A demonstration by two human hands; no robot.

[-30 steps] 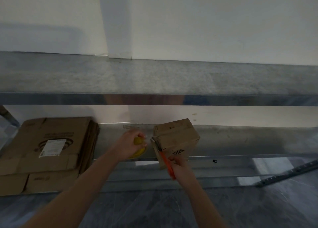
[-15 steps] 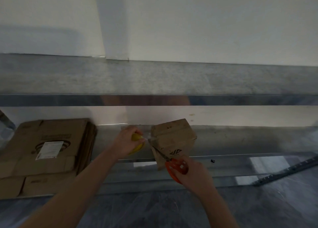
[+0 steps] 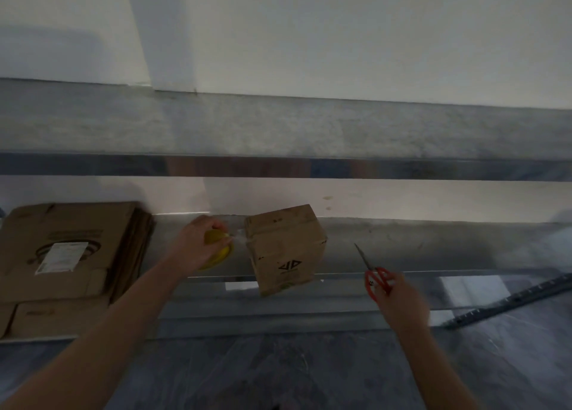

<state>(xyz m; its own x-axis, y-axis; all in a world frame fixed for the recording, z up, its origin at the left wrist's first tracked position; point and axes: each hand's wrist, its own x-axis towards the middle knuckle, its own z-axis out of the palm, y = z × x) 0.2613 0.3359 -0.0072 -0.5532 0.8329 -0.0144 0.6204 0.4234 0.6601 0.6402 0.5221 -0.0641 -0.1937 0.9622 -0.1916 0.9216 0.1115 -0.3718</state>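
One box [image 3: 286,248] stands tilted on the lower shelf [image 3: 433,245], its front corner over the shelf edge. Just left of the box, the left grip [image 3: 196,245] curls round one yellow tape roll [image 3: 216,242]; a clear strip seems to run from the roll to the box's upper left edge. Right of the box and apart from it, the right grip [image 3: 399,298] holds one pair of red-handled scissors [image 3: 376,273], blades together, tip pointing up. Well left of the box lies one stack of flattened cartons [image 3: 62,255]. A second shelf [image 3: 309,128] runs above the box.
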